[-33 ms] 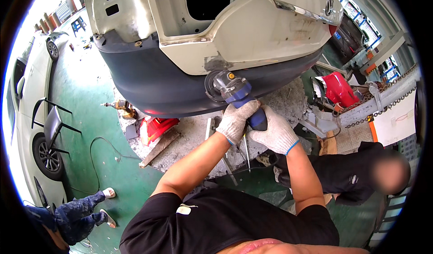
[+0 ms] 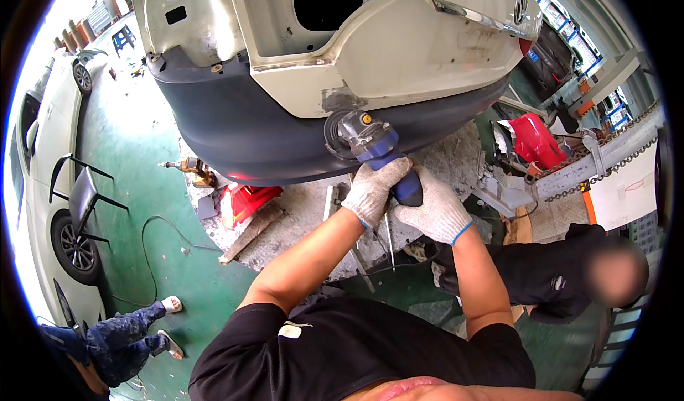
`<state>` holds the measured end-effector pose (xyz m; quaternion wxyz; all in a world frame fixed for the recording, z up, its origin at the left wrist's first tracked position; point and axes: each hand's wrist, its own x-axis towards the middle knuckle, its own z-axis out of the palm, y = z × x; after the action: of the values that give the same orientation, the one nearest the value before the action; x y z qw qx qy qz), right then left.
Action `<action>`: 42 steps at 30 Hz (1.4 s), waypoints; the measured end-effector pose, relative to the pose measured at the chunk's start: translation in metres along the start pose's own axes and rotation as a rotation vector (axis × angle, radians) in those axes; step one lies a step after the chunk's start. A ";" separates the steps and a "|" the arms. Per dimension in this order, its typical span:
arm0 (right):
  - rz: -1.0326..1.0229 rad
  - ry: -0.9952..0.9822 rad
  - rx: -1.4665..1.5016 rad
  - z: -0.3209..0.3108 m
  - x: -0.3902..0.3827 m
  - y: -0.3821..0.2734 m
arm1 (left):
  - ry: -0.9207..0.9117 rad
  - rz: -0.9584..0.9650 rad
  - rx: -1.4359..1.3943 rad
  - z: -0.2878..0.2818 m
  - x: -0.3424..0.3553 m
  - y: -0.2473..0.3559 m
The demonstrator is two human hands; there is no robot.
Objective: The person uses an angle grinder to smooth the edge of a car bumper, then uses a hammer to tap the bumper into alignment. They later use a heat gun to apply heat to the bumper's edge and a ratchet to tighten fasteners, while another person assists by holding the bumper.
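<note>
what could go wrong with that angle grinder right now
The angle grinder might scuff the dark grey bumper behind it if it slipped; whether they touch is unclear. The knit-gloved left hand, nearer the disc than the right hand, could snag if it slid forward. Any debris might reach the person in black at the right.

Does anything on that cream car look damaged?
Yes. A dark grey patch interrupts the cream bodywork, just above the power tool in the picture; the finish there may be worn away. Brownish marks also blemish the bodywork farther right.
</note>
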<state>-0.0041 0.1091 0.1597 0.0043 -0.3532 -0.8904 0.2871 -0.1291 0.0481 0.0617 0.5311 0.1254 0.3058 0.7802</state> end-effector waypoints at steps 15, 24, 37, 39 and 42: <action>-0.005 0.009 0.040 -0.011 0.002 0.018 | -0.023 -0.022 -0.041 0.007 0.017 -0.015; -0.018 0.051 0.023 -0.015 0.002 0.025 | -0.032 -0.017 0.027 0.011 0.028 -0.023; -0.025 0.085 0.067 -0.016 0.003 0.030 | -0.041 -0.018 0.044 0.018 0.031 -0.021; 0.040 0.103 0.024 -0.016 0.001 0.029 | -0.068 0.002 0.079 0.021 0.031 -0.017; -0.010 0.094 0.085 -0.018 0.002 0.029 | -0.055 0.003 0.108 0.017 0.036 -0.023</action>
<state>0.0166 0.1366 0.1590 0.0624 -0.3612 -0.8780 0.3077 -0.1170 0.0921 0.0565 0.5306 0.1756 0.3326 0.7596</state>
